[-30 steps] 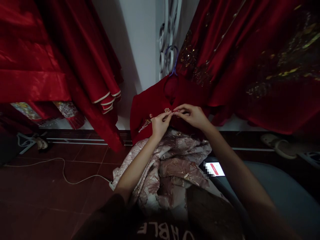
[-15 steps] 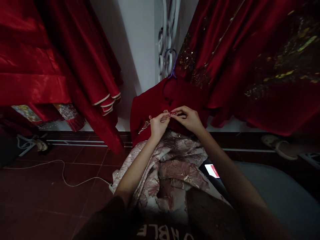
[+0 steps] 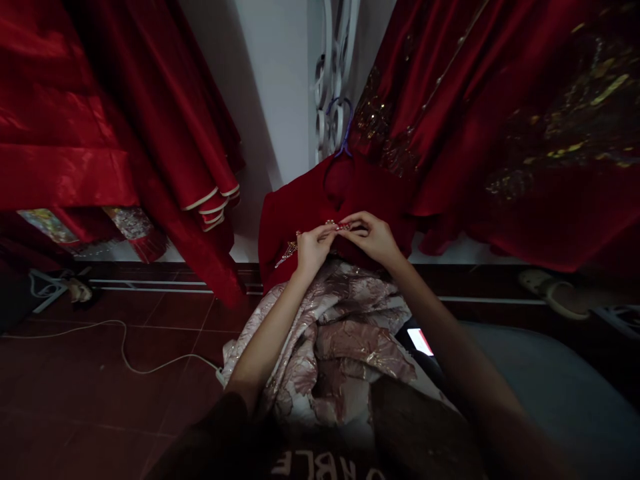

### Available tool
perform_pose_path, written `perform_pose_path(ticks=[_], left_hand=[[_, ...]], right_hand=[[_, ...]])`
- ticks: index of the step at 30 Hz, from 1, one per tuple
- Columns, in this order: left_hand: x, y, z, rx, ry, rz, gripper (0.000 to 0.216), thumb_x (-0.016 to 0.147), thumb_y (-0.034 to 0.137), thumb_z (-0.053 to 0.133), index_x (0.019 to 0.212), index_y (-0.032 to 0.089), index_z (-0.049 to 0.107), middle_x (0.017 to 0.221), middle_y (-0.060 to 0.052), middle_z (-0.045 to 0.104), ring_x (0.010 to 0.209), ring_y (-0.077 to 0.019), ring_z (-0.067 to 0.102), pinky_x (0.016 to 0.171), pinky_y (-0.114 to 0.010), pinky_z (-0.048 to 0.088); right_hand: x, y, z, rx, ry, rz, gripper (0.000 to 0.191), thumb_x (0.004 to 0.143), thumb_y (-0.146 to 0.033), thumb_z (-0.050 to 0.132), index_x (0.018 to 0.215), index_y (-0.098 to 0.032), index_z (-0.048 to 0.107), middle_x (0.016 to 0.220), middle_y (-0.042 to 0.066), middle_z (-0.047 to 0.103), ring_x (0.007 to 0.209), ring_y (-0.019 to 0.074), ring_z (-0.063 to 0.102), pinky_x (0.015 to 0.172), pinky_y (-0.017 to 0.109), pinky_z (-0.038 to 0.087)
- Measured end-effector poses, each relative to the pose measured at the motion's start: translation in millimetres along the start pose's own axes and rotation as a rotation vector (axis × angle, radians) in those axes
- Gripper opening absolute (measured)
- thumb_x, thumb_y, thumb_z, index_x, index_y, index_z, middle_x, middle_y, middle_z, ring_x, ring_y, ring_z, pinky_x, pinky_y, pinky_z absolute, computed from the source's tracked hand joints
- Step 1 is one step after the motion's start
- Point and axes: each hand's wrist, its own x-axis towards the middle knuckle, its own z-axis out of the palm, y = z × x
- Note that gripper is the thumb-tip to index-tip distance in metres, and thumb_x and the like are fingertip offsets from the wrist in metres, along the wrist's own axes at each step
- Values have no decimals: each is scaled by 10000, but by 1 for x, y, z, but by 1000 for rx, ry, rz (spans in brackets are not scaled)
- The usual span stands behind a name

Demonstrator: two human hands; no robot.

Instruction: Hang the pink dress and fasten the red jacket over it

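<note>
A dark red garment (image 3: 290, 207) hangs in front of me on a purple hanger (image 3: 346, 137). Both my hands meet at its front, fingertips almost touching. My left hand (image 3: 314, 250) is closed in a pinch at a small beaded ornament (image 3: 344, 227) on the cloth. From the other side, my right hand (image 3: 375, 237) pinches at the same small ornament, thumb and forefinger together. A sparkling gold brooch-like decoration (image 3: 287, 253) lies on the garment left of my left hand. The fingers hide part of the ornament, and its exact kind is too small to tell.
Patterned pink-and-silver fabric (image 3: 345, 347) is bunched over my lap. A lit phone (image 3: 420, 341) lies by my right forearm, near a grey seat (image 3: 545, 387). Red garments (image 3: 65, 120) hang on both sides. A white cable (image 3: 125, 347) crosses the tiled floor. A clog (image 3: 565, 300) shows at right.
The whole view has shifted slightly. Both hands stay together at the ornament, with only a very small movement of the fingers.
</note>
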Motion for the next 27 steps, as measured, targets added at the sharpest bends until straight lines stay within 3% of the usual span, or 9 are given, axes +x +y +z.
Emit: perform_pose_path(ticks=[11,17,21,27], left_hand=[[-2,-6,5,37,41,32,213,815,183,576,1001,171,680,973,-60,721,863,-153,696,823,-294,566],[1,-10,5,105,54,34,211,817,181,574,985,186,702,993,-52,718,894,-168,690,844,-301,551],[5,-5,1,227,33,24,216,810,206,595,992,210,712,987,-32,719,881,-174,691,847,-293,535],[17,1,-9,386,-87,60,197,813,259,607,971,250,725,984,-20,720,934,-191,673,867,-296,512]], right_hand=[[5,10,15,10,70,10,286,697,-381,672,884,-196,558,880,33,634,800,154,623,693,293,558],[9,12,24,-176,125,-100,201,697,-263,610,865,-201,518,862,25,593,725,140,584,674,276,507],[13,8,26,-334,169,-209,138,700,-213,567,825,-198,511,836,35,576,770,168,554,747,312,459],[18,8,13,-333,16,-303,106,730,-205,539,824,-197,491,831,36,566,770,167,542,727,292,431]])
